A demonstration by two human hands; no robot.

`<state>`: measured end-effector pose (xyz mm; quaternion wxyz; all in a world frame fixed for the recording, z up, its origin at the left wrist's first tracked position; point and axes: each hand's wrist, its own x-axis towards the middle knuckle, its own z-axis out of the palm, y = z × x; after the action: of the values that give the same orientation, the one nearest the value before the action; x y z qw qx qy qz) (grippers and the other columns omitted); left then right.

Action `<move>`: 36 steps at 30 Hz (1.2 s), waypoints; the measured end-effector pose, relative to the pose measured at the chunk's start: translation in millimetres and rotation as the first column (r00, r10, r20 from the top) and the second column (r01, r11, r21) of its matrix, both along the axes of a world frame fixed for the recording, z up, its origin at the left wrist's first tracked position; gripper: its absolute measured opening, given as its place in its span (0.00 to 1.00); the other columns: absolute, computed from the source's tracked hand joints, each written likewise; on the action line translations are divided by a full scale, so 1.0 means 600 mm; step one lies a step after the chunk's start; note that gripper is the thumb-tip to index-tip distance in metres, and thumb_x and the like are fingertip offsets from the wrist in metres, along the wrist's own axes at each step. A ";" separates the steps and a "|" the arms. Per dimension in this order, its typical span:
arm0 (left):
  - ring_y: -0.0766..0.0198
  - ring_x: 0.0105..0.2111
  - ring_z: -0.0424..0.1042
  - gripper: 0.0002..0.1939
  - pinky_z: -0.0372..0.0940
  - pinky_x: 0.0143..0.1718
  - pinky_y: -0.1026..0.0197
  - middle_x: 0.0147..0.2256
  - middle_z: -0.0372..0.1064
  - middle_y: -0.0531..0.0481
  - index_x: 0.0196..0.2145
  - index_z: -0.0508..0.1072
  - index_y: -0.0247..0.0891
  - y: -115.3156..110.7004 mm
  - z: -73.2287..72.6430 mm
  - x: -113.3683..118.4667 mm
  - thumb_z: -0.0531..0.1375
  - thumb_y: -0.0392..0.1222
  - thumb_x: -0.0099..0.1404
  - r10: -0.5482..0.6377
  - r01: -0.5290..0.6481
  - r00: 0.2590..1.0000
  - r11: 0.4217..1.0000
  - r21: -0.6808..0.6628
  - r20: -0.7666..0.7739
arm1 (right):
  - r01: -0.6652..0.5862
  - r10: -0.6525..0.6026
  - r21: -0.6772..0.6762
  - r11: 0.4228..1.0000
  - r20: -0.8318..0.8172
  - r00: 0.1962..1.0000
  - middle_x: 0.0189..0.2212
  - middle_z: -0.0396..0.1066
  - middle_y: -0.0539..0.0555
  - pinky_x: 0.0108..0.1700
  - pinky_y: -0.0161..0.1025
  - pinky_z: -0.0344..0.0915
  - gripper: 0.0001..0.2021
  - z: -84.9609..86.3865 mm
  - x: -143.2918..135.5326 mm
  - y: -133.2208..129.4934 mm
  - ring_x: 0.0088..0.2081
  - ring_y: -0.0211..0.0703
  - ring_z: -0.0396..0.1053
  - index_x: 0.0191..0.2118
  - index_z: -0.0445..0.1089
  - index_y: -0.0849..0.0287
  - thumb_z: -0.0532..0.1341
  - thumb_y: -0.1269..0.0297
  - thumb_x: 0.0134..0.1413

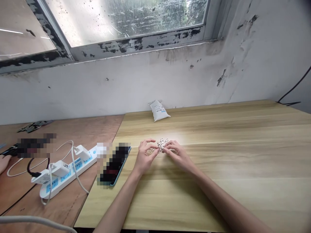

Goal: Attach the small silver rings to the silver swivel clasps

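Note:
A small loose pile of silvery metal clasps [162,141] lies on the light wood table [233,155], in front of me and between my hands. On the left of the pile, my left hand [146,154] has thumb and forefinger pinched at one small metal clasp, with the other fingers curved above the table. From the right, my right hand [177,153] closes its thumb and forefinger on the same little piece or one touching it; the fingertips hide which. The two hands' fingertips nearly meet.
A phone [116,165] lies left of my left forearm. Farther left, a white power strip [69,174] with plugs and cables sits on a reddish-brown table. A white packet [159,111] rests near the wall. Another person's hand [4,162] shows at the left edge.

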<state>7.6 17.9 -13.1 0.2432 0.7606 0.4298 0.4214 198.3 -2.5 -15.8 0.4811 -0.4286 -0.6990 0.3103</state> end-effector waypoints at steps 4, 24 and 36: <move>0.53 0.56 0.61 0.04 0.56 0.58 0.46 0.49 0.68 0.48 0.33 0.77 0.44 -0.001 0.001 -0.003 0.62 0.41 0.64 0.074 -0.062 0.992 0.991 0.122 -0.102 | 0.012 -0.014 0.023 1.000 0.068 0.998 0.37 0.72 0.55 0.50 0.48 0.61 0.15 -0.001 0.001 0.000 0.44 0.48 0.65 0.30 0.74 0.54 0.55 0.55 0.63; 0.54 0.57 0.61 0.05 0.56 0.58 0.47 0.51 0.67 0.49 0.37 0.78 0.46 0.002 0.011 -0.030 0.61 0.41 0.63 -0.112 0.151 0.899 0.987 0.061 -0.423 | 0.140 -0.265 0.258 0.956 0.547 0.794 0.36 0.72 0.54 0.49 0.47 0.57 0.08 -0.014 0.041 0.019 0.44 0.47 0.66 0.36 0.74 0.55 0.58 0.62 0.62; 0.54 0.52 0.64 0.05 0.58 0.52 0.48 0.49 0.68 0.47 0.38 0.77 0.45 0.013 -0.002 -0.007 0.60 0.40 0.65 0.027 0.060 0.860 0.986 0.155 -0.509 | 0.114 -0.293 0.307 0.945 0.636 0.714 0.36 0.71 0.55 0.49 0.47 0.56 0.08 -0.017 0.033 0.020 0.43 0.48 0.65 0.33 0.75 0.53 0.59 0.66 0.60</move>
<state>3.3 26.0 -14.1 0.0605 0.8661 0.4357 0.2374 218.3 9.6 -26.0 0.2762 -0.5232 -0.8061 -0.0100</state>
